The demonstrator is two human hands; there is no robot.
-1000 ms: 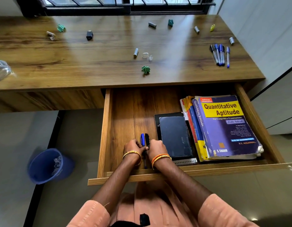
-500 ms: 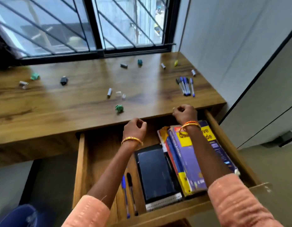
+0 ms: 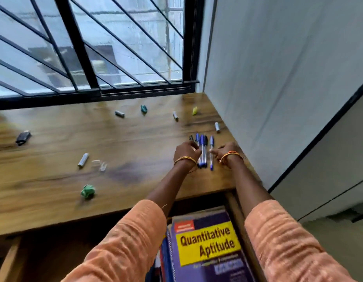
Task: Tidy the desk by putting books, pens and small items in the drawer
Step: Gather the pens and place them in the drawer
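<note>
1. The ballpoint pens [image 3: 203,152] lie side by side near the desk's [image 3: 54,180] right edge; light, stiff and smooth, they will likely roll, so gather them mid-barrel.
2. The left hand [image 3: 186,151] curls onto the leftmost pens; whether it actually pinches one, I cannot tell; the right hand [image 3: 225,152] touches the outermost pen with extended fingers.
3. Blur smears the small items; the open drawer [image 3: 235,208] is mostly hidden by sleeves, with only the "Quantitative Aptitude" book [image 3: 207,247] showing.

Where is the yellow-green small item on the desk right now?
In the head view the yellow-green item lies at the desk's far right, near the window sill, beyond the row of pens.
</note>
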